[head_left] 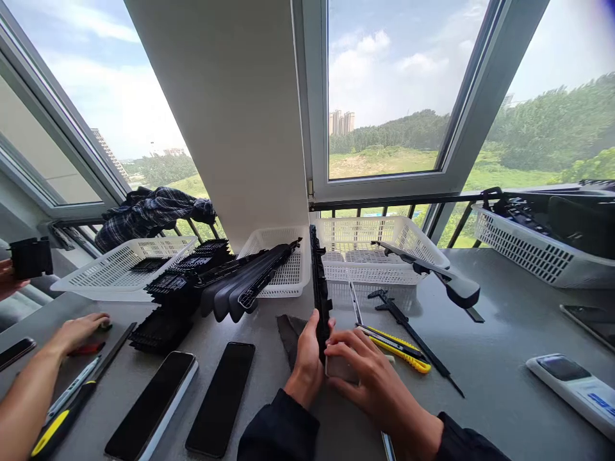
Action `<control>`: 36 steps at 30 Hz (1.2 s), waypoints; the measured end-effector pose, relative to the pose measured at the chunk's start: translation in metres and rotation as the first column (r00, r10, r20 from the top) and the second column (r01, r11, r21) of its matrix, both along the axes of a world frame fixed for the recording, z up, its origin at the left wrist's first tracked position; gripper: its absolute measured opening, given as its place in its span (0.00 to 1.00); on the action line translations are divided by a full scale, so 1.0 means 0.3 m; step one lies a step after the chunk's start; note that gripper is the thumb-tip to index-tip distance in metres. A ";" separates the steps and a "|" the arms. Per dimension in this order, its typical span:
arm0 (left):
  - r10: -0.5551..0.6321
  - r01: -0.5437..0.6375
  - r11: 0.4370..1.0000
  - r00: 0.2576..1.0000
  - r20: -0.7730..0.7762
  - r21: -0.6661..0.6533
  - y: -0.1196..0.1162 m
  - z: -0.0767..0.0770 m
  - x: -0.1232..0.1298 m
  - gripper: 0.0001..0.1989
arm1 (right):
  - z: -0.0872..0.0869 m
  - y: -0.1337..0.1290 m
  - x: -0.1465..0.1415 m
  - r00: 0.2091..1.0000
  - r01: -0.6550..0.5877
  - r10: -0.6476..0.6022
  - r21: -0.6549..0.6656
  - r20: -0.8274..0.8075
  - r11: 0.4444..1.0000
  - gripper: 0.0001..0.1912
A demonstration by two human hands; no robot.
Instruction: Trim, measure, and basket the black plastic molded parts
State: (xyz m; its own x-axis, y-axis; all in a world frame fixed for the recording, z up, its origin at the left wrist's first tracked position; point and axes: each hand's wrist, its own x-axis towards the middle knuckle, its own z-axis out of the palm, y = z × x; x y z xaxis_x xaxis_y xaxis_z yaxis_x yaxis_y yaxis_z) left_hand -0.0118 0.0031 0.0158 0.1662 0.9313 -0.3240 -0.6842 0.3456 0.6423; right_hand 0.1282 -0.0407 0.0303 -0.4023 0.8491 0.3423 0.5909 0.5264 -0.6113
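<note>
My left hand (307, 358) is closed round the lower part of a long black plastic part (319, 275), which stands nearly upright in front of me. My right hand (368, 371) pinches a small flat greyish-brown piece (342, 369) against the lower right side of that part. A dark grey cloth (290, 334) lies just left of my left hand. Beyond my right hand are a yellow utility knife (398, 349), a black caliper (408, 330) and a thin metal strip (354, 302).
Another person's hand (79, 333) rests by a file at the left; a second holds a black part (31, 257). Two phones (221, 400), stacked black parts (168, 320), white baskets (269, 240), a grey-black part (446, 276) and a white device (571, 384) surround the work area.
</note>
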 end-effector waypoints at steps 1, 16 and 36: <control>0.008 -0.008 1.000 1.000 0.011 -0.011 0.002 -0.004 -0.002 0.27 | 0.004 0.001 0.004 0.999 -0.037 0.037 -0.018 0.012 0.999 0.21; 0.037 -0.039 0.996 0.999 0.026 0.085 0.008 -0.002 -0.014 0.27 | -0.008 0.016 0.073 0.997 0.015 -0.020 -0.068 -0.079 0.998 0.32; 0.092 -0.056 0.992 0.934 -0.346 0.114 -0.002 -0.013 0.011 0.36 | 0.005 0.026 0.088 0.992 0.031 -0.011 0.158 -0.127 0.987 0.18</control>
